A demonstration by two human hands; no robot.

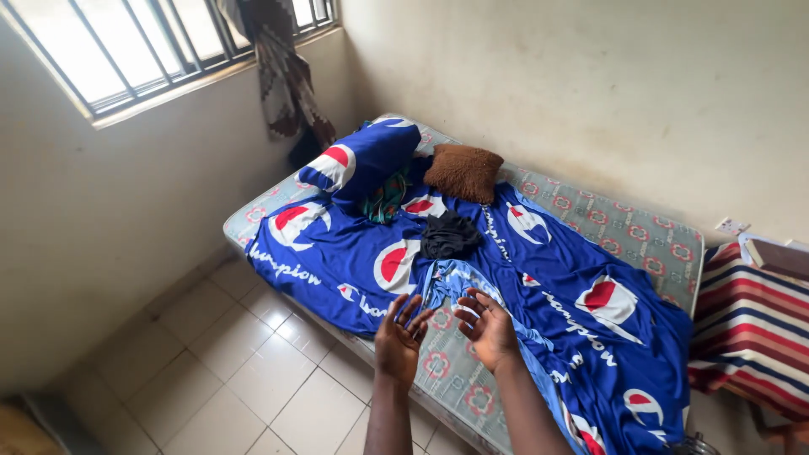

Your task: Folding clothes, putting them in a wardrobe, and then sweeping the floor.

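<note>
My left hand (399,338) and my right hand (487,326) are raised side by side over the near edge of a mattress (640,226), palms facing each other, fingers spread, holding nothing. Just beyond my fingertips lies a light blue cloth (453,281) on a rumpled blue bedsheet (539,278) with red and white round patterns. A dark garment (447,235) lies farther up the sheet. A pillow in a matching blue case (358,158) and a brown cushion (463,172) sit at the head of the bed.
The mattress fills the room's corner under a barred window (126,42) with a patterned curtain (282,72). A striped cloth covers furniture (750,329) at the right, with a book (775,255) on it. White floor tiles (244,362) lie at the left.
</note>
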